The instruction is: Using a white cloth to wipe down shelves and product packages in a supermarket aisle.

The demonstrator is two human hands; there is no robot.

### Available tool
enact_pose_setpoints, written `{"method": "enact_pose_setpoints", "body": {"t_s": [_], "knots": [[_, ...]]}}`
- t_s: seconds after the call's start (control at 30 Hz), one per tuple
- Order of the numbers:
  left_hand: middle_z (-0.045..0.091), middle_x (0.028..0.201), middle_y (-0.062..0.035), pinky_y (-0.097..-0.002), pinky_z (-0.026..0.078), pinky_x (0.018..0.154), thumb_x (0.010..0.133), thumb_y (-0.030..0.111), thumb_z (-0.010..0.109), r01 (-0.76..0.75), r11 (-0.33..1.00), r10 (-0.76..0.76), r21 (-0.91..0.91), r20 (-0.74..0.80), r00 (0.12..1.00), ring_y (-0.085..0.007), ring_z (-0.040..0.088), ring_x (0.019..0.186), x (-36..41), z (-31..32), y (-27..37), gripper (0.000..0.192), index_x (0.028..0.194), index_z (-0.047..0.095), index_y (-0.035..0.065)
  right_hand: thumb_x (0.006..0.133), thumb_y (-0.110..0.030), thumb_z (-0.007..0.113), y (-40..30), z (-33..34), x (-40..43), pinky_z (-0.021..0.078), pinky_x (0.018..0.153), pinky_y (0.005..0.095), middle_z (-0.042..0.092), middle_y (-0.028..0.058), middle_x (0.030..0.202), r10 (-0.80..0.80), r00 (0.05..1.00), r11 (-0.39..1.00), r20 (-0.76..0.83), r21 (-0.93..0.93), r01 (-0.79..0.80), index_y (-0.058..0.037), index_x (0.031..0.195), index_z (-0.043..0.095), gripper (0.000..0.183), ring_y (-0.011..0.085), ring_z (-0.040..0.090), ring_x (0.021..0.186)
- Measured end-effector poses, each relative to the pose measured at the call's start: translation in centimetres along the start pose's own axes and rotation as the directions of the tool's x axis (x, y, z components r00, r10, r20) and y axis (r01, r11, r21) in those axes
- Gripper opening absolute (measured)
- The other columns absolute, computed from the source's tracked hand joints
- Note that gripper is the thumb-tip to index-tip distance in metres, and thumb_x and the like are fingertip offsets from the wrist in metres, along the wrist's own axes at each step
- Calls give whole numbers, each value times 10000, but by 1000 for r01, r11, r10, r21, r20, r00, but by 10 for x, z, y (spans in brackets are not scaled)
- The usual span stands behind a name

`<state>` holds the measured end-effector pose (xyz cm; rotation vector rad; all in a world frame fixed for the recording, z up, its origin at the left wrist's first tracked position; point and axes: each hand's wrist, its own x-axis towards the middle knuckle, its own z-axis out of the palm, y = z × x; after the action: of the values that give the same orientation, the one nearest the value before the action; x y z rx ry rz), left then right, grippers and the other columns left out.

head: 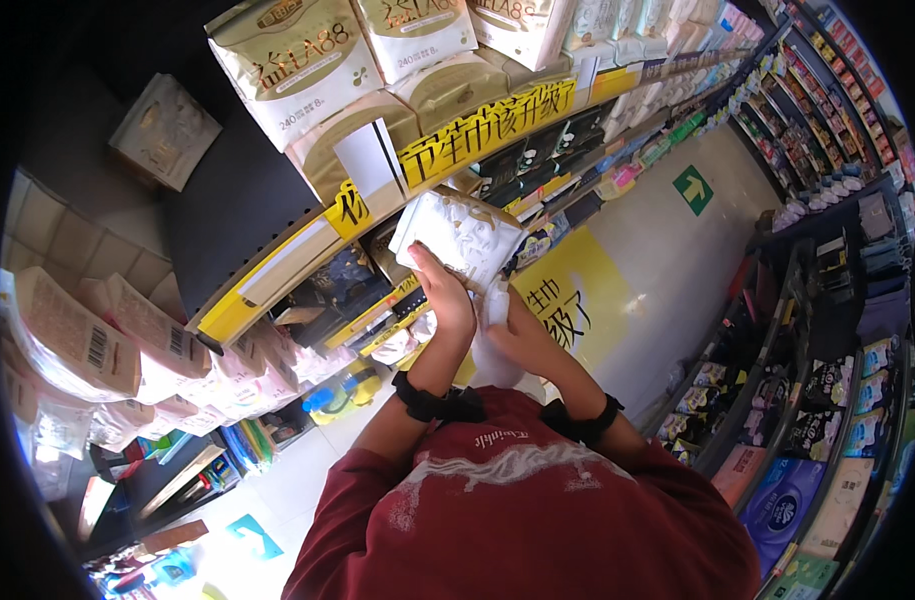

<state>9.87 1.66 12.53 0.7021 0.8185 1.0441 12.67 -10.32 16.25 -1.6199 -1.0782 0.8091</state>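
Observation:
My left hand [444,292] holds a white and gold soft pack of sanitary pads [461,236] from its near side, thumb on top. The pack is tilted in front of the shelf's yellow edge strip [487,135]. Just right of it, my right hand [513,337] has its fingers closed on a white object [495,352]. That object hangs down towards my shirt and touches or nearly touches the pack; whether it is a cloth or a bottle I cannot tell.
Larger white and gold packs [300,67] stand on the upper shelf, with one lone pack [166,131] farther left. Pink packs [82,337] fill the left shelf. Across the tiled aisle [652,225] stands another stocked shelf [780,450]. A yellow floor sticker [577,277] lies ahead.

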Motion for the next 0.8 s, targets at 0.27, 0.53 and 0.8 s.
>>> {"method": "enact_pose_setpoints", "body": {"t_s": [0.27,0.53,0.8], "knots": [[413,1261,-121,-311,312,986,969,405,393,-35,994,47,-99,123,991,-181,411,1132,5,-2,-7,536,1324,267,22,804,0,509,-40,-29,4,307,950,296,361,100,1196,-229,667,925,-709,54,375,-69,1171,325,417,168,378,1102],[369,1311,-142,-307,392,921,969,475,302,-41,972,-63,231,424,904,-205,436,1124,-42,16,23,679,1432,31,59,838,-196,526,-29,-20,40,250,1014,517,314,257,1361,-628,710,643,-320,-727,240,14,1255,448,474,464,319,1214],[496,1066,-159,-299,452,785,963,499,286,-2,986,-70,166,422,904,-202,527,920,-31,7,29,505,1246,227,86,800,-103,491,-31,-16,31,233,1044,511,384,143,1373,-619,768,575,-164,-761,301,-10,1202,526,414,425,287,1277]]}}
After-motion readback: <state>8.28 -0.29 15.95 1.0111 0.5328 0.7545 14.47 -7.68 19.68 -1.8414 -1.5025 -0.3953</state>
